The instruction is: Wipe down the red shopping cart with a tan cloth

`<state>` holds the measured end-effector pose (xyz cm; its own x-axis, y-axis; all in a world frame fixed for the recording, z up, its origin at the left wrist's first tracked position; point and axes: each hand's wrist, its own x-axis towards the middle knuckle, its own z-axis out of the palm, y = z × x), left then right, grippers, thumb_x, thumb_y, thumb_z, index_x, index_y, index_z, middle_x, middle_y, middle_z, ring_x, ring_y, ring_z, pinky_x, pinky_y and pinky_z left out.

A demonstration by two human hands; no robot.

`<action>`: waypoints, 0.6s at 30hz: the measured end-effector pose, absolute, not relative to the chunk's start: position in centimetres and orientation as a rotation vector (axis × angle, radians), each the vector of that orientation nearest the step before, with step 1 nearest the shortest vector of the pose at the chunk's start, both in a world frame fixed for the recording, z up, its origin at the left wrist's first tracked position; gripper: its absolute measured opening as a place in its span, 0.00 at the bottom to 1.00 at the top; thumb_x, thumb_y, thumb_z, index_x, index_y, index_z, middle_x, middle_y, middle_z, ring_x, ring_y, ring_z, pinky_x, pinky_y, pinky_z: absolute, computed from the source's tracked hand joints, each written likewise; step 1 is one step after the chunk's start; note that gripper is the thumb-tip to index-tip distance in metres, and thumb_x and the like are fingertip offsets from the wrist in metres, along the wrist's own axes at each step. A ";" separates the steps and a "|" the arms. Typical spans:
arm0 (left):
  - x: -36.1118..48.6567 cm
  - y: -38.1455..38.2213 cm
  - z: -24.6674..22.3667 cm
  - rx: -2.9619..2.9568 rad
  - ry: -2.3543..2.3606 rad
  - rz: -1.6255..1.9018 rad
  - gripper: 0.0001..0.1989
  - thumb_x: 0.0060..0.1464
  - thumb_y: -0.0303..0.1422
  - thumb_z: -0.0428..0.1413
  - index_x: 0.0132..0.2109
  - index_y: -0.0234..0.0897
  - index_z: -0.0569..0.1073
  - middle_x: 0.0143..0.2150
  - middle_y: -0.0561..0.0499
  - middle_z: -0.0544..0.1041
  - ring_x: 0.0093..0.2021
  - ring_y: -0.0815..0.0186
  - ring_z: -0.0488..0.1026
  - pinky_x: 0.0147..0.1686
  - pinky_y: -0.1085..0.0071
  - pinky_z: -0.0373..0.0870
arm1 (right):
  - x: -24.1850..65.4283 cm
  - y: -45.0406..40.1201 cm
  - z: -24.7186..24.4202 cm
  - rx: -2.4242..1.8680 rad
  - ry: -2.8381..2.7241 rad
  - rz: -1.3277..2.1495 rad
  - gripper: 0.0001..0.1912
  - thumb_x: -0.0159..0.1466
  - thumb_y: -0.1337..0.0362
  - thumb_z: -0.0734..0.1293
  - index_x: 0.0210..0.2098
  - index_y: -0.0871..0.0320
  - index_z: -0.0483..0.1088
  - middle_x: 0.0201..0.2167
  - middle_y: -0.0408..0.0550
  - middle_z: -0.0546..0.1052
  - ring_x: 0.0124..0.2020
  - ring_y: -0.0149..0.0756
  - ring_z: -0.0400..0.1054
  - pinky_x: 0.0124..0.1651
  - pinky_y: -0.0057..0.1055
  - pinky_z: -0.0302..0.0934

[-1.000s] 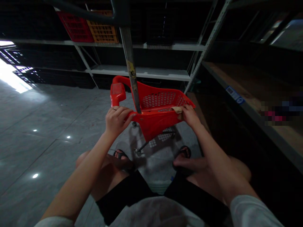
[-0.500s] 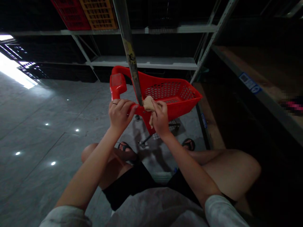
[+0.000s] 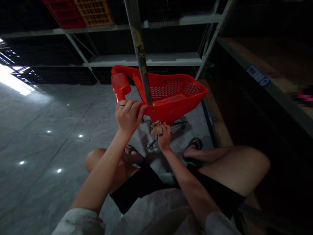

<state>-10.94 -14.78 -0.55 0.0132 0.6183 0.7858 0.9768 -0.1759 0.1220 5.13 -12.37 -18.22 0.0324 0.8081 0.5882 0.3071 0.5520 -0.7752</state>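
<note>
A red plastic shopping cart with a perforated basket stands in front of me. My left hand is wrapped round its red handle near the corner of the basket. Just below the basket's near edge, my right hand grips a crumpled tan cloth, which sticks out to the left of the fingers. A worn metal pole with a yellow sticker comes down to the basket's near corner, just beyond my hands.
Behind the cart is a metal shelf rack with a red crate and an orange crate. A wooden shelf with blue labels runs along the right. My feet in sandals are on the grey floor.
My right hand has moved down with the cloth, from the basket's near corner to below its edge. My left hand still holds the handle. The view has shifted slightly.
</note>
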 end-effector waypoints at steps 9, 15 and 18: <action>-10.6 -14.7 -0.8 -1.818 -1.610 -1.055 0.10 0.66 0.40 0.56 0.43 0.43 0.80 0.42 0.46 0.81 0.43 0.56 0.72 0.49 0.57 0.62 | 3.2 -9.7 -9.2 -0.783 -1.469 0.371 0.14 0.69 0.68 0.61 0.50 0.49 0.72 0.52 0.49 0.69 0.59 0.41 0.66 0.65 0.47 0.62; -10.4 -14.6 -0.9 -1.784 -1.650 -1.068 0.09 0.65 0.41 0.57 0.41 0.43 0.79 0.41 0.47 0.81 0.43 0.56 0.73 0.51 0.56 0.62 | 5.9 -12.4 -20.7 -1.088 -1.484 0.673 0.05 0.61 0.68 0.65 0.36 0.56 0.71 0.41 0.49 0.71 0.44 0.39 0.70 0.49 0.38 0.70; -10.3 -14.6 -1.0 -1.756 -1.634 -1.044 0.09 0.65 0.41 0.57 0.41 0.44 0.79 0.40 0.48 0.81 0.43 0.57 0.73 0.50 0.57 0.63 | 5.5 -13.0 -21.4 -1.147 -1.430 0.711 0.03 0.62 0.68 0.64 0.35 0.56 0.69 0.37 0.46 0.70 0.37 0.35 0.68 0.43 0.33 0.69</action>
